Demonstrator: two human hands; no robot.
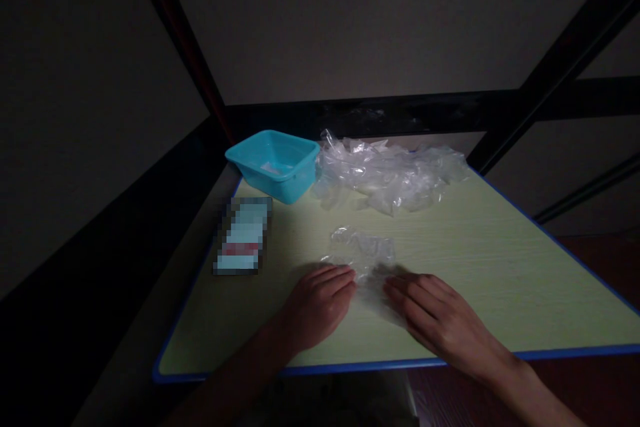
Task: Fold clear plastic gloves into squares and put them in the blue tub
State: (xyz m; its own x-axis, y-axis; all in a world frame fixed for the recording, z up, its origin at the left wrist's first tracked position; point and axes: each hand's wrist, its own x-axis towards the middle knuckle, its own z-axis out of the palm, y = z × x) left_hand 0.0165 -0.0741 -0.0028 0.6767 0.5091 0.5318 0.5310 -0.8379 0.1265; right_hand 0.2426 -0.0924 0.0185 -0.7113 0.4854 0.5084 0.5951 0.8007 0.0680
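A clear plastic bag (367,247) lies spread and wrinkled on the table in front of me. My left hand (325,300) is at its near left edge, fingers pressed together and closed on the film. On the near right side, my right hand (435,310) also has its fingers bent together on the bag. Both thumbs are mostly hidden, and the film between the hands is hard to make out. Beyond this bag a loose heap of clear plastic bags (395,173) rests at the back of the table.
A turquoise plastic basket (295,185) with a small pale piece inside stands at the back left. Nearer, a phone-like flat device (245,237) with a blurred screen lies by the left edge. The pale table (500,280) has a blue rim; walls stand behind and left.
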